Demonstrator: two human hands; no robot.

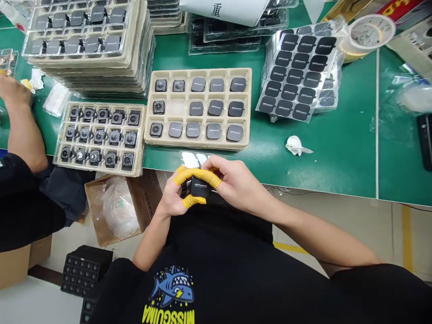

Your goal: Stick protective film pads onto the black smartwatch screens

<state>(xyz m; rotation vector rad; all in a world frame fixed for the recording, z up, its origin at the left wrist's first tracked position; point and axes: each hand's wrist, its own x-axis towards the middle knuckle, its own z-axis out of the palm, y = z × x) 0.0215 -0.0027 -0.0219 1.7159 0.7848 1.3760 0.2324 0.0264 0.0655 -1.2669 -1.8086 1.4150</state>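
Above the table's front edge, my left hand grips a black smartwatch between fingers in yellow finger cots. A dark square cover marked "HiFuture" lies over the watch's face. My right hand is closed on the watch's upper right edge, its yellow-cotted finger along the top; the fingertips partly hide what they touch. Just beyond, white backing pieces lie at the table edge. A beige tray behind my hands holds several watches, some with "HiFuture" covers up and others with their sensor backs up.
To the left stands another watch tray beside a tall stack of filled trays. Sheets of black stickers, a tape roll and crumpled tissue lie right. A co-worker's arm reaches in at left; an open carton is below.
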